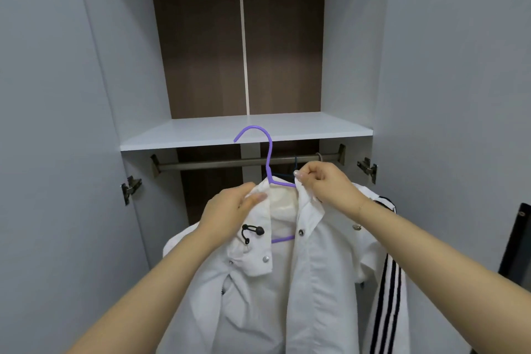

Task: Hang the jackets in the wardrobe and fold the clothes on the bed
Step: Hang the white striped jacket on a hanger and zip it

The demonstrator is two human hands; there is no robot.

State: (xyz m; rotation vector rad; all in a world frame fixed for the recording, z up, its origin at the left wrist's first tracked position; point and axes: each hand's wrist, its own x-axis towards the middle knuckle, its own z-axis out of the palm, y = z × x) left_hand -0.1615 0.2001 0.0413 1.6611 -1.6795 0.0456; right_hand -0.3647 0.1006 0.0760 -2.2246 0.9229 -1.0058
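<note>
Before an open grey wardrobe [57, 95], we pinch the white jacket's [287, 282] collar with left hand [230, 207] and right hand [324, 181], its purple hanger [268, 158] unhooked below the rail [230, 163], likely slipping out if tilted.

The wardrobe [57, 95] stands open, a door swung out to each side; inside, a shelf [247, 131] runs across with the rail [230, 163] just beneath it; before the rail a jacket [281, 282] sits on a hanger [268, 158], whose hook rises in front of the shelf edge; the left hand [230, 210] holds the collar's left side, the right hand [324, 184] its right; another garment [386, 296] hangs behind, to the right.
</note>
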